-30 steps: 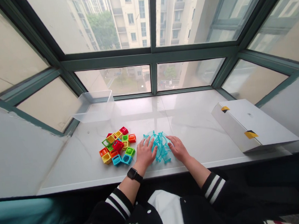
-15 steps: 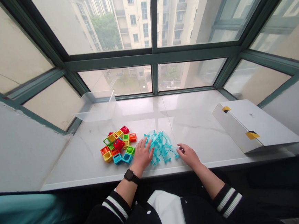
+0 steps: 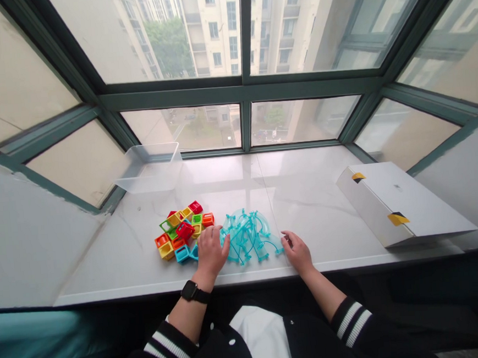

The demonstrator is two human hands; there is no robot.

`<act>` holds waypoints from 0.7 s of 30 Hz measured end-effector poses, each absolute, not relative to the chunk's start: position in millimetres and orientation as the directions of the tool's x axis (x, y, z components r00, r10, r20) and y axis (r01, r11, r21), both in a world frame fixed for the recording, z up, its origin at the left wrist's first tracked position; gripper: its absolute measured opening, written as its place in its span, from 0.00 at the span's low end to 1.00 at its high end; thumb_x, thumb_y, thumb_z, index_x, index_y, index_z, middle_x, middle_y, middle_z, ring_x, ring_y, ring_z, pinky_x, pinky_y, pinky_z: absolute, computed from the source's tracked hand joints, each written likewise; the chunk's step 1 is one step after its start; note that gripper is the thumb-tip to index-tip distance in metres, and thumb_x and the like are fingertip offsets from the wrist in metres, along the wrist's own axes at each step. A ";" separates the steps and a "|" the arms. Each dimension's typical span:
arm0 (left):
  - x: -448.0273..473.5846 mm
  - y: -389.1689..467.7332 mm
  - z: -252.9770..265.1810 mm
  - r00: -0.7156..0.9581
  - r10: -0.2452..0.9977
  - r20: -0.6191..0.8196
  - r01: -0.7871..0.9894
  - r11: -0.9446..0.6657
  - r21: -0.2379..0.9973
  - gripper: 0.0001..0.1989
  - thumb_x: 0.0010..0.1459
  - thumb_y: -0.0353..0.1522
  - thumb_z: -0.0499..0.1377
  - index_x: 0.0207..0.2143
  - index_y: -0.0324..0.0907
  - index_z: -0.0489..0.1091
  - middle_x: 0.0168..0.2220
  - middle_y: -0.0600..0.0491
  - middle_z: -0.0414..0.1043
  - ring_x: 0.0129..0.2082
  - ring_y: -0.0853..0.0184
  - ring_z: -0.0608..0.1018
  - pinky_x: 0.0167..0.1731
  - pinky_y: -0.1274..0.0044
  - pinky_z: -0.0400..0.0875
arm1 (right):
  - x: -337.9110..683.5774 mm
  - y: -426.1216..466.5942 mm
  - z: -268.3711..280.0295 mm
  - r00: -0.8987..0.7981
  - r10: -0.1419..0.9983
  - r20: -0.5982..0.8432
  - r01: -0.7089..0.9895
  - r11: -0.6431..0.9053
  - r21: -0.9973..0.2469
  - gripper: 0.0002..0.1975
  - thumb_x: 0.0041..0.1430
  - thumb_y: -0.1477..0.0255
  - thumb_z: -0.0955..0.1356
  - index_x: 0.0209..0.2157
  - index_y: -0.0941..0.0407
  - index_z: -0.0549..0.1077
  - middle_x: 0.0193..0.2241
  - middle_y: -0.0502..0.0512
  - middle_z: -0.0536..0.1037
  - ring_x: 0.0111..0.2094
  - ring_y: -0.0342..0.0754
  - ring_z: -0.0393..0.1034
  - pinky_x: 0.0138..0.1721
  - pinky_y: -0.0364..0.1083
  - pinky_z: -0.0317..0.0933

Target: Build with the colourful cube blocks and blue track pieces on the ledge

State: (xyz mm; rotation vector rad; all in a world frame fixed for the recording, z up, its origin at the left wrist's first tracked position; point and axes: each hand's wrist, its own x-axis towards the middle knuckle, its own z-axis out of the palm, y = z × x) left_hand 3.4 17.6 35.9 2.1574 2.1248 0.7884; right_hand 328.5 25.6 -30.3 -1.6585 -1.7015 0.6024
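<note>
My left hand (image 3: 212, 249), with a black watch on its wrist, lies between two piles, fingers stretched forward and apart from the thumb. Its fingers cover the right edge of a heap of coloured plastic blocks (image 3: 185, 230) in red, orange, yellow, green and blue. On its other side spreads a tangle of translucent turquoise curved plastic pieces (image 3: 247, 236). My right hand (image 3: 297, 250) rests at the right edge of that tangle, fingers loosely bent, nothing seen in them. One curved piece ends close to its fingertips; whether they touch is unclear.
On the white marble-look sill (image 3: 306, 196), a clear plastic bin (image 3: 150, 182) stands at the back left. A white box (image 3: 406, 201) with yellow-and-black tape tabs lies at the right. Green-framed windows enclose the sill.
My left hand has shifted left, off the turquoise pieces and toward the coloured blocks, hiding the green block at their right edge. My right hand has hardly moved. The view has shifted slightly.
</note>
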 end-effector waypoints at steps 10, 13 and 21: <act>-1.2 28.0 50.8 -0.178 0.969 -0.169 0.856 0.237 0.459 0.24 0.68 0.50 0.52 0.27 0.45 0.73 0.27 0.48 0.77 0.32 0.59 0.77 0.29 0.73 0.55 | 330.0 23.7 -32.5 -0.039 0.982 0.186 0.671 0.164 -0.723 0.15 0.67 0.61 0.64 0.44 0.52 0.80 0.38 0.57 0.84 0.40 0.55 0.77 0.47 0.55 0.71; 0.5 30.6 51.0 -0.166 0.969 -0.181 0.839 0.235 0.490 0.21 0.68 0.46 0.53 0.27 0.45 0.73 0.28 0.49 0.77 0.32 0.60 0.77 0.29 0.74 0.54 | 330.0 23.8 -33.1 -0.073 0.974 0.216 0.667 0.209 -0.716 0.13 0.66 0.63 0.65 0.42 0.52 0.80 0.37 0.57 0.84 0.39 0.55 0.77 0.47 0.55 0.71; -4.6 28.2 49.6 -0.179 0.974 -0.142 0.804 0.228 0.550 0.18 0.64 0.41 0.54 0.23 0.44 0.69 0.25 0.51 0.75 0.29 0.62 0.74 0.28 0.74 0.54 | 330.1 24.4 -31.2 -0.094 0.975 0.203 0.672 0.213 -0.709 0.13 0.66 0.62 0.66 0.42 0.51 0.81 0.37 0.57 0.84 0.38 0.55 0.78 0.46 0.56 0.72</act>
